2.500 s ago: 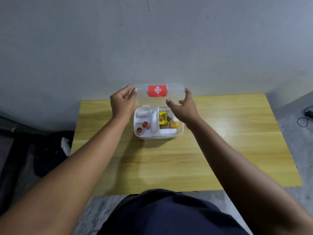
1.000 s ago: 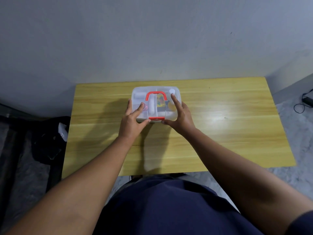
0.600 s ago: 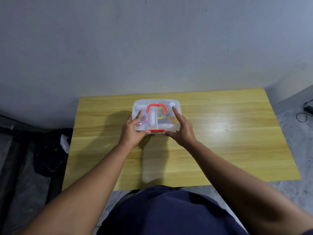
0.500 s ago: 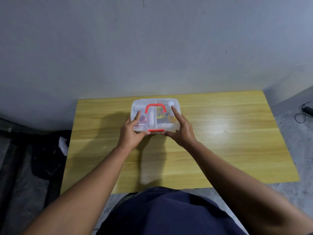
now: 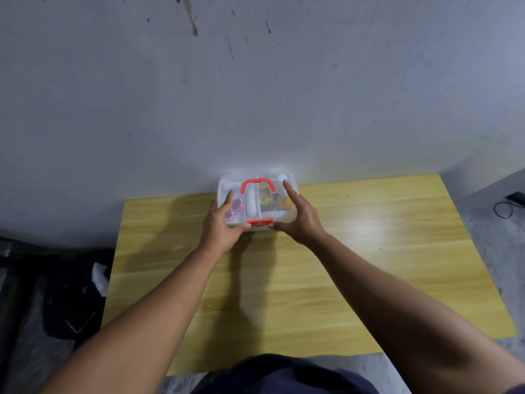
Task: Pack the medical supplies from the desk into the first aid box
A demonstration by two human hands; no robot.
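The clear plastic first aid box (image 5: pixel 257 182) has its lid down, with a red handle and a red front latch. It appears lifted off the wooden desk (image 5: pixel 369 251), in front of the wall. Through the lid I see red-capped vials, a white roll and yellow items. My left hand (image 5: pixel 220 226) grips the box's left front corner, fingers on the lid and thumb by the latch. My right hand (image 5: pixel 299 218) grips the right front corner, index finger stretched over the lid.
The grey wall rises right behind the desk. A black bag (image 5: pixel 71 297) with a white object lies on the floor to the left. A black cable (image 5: pixel 508 204) lies on the floor at far right.
The lid, open 2.5 s ago, is now down. Both hands moved to the front corners and the box now sits higher in view, against the wall.
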